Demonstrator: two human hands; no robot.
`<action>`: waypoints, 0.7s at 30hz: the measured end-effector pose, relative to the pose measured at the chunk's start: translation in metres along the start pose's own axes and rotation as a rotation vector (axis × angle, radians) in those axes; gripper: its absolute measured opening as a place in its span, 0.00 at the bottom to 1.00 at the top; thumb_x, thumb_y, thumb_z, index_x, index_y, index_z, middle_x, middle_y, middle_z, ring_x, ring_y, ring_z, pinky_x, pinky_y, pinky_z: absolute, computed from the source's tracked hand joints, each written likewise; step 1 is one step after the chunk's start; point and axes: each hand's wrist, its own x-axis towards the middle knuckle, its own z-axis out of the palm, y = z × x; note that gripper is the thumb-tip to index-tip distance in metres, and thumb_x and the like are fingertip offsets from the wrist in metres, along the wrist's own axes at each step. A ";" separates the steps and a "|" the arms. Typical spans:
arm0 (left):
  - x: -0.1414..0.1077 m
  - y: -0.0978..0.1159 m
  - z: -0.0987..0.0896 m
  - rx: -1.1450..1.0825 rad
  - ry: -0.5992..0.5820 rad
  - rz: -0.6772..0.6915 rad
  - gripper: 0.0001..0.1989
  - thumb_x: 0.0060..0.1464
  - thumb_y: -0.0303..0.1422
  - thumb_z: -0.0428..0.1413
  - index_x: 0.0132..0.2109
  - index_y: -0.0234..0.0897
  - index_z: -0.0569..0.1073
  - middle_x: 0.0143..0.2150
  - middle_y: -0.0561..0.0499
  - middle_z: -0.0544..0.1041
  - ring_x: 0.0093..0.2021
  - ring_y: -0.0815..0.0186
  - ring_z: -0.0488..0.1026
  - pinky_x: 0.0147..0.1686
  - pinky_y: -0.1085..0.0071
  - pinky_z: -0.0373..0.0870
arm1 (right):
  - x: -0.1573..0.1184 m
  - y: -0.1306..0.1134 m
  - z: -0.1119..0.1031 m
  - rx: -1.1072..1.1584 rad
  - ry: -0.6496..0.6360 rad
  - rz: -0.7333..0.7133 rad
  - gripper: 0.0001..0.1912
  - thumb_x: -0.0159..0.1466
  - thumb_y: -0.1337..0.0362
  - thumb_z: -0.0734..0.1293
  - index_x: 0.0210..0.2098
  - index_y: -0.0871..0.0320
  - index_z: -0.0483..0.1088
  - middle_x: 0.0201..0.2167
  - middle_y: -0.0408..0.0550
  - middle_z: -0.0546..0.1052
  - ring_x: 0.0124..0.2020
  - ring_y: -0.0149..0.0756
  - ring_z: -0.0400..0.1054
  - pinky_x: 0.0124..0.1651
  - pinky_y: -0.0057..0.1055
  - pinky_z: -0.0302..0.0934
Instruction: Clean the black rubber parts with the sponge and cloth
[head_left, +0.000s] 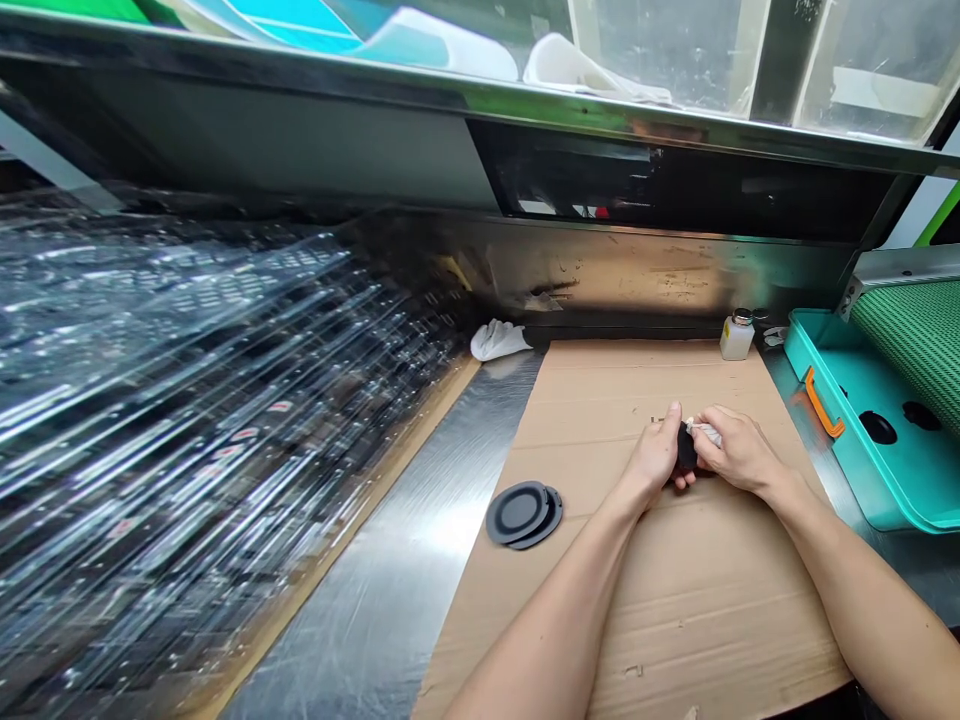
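Observation:
Over the cardboard sheet (600, 400), my left hand (654, 455) is closed on a black disc (685, 447), thumb up along its edge. My right hand (739, 452) pinches a white cloth (707, 433) against the face of that disc. Much of the disc is hidden by the fingers. To the left of my forearm, dark round discs (517, 510) lie overlapping on the cardboard, the top one with a ring-shaped mark.
Clear plastic packaging (247, 400) fills the left side, blurred. A white glove-like cloth (498, 340) lies behind. A pump bottle (737, 337) stands at the back right. A teal bin (855, 465) with black discs (877, 428) sits right, beside a green belt (915, 325).

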 end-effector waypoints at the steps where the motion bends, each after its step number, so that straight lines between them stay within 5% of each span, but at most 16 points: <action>1: 0.000 0.000 0.000 0.015 -0.001 0.003 0.36 0.58 0.62 0.45 0.27 0.32 0.74 0.18 0.45 0.75 0.12 0.67 0.69 0.10 0.76 0.60 | 0.000 0.000 0.000 -0.017 -0.003 0.003 0.07 0.68 0.62 0.60 0.36 0.53 0.69 0.33 0.43 0.76 0.33 0.34 0.67 0.37 0.28 0.54; 21: -0.006 0.003 0.000 0.154 -0.028 0.066 0.35 0.56 0.63 0.45 0.26 0.34 0.71 0.19 0.46 0.75 0.12 0.70 0.66 0.11 0.75 0.59 | 0.002 -0.005 -0.011 0.012 -0.039 -0.028 0.12 0.66 0.65 0.61 0.25 0.54 0.68 0.26 0.42 0.76 0.31 0.33 0.68 0.37 0.28 0.54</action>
